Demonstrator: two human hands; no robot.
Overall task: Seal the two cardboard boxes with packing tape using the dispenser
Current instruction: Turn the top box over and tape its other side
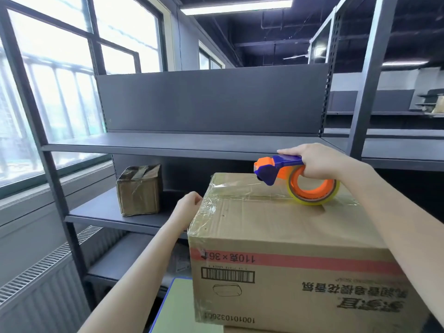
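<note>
**Grip.** The right hand was closed round the blue handle of the tape dispenser, with the fingers wrapped under it and through the orange core of the tape roll. The roll rested on the top of the large cardboard box, toward its far right part, and the dispenser's orange-and-blue head pointed left at the far top edge.

**Left hand.** The left hand lay at the box's left face just below the far top corner. Its fingers were curled into the palm, and nothing was visible in them.

**Tape.** A clear tape strip ran left to right across the box top and wrinkled down over the left edge.

**Boxes.** The large box stood nearest the camera, its printed text, barcode and red band upside down on the near face. The small cardboard box, already wrapped in tape, stood well apart to the left, on a lower board of the dark shelf unit.

**Surroundings.** A green surface with a blue edge lay near and left of the large box. Windows filled the left wall.
</note>
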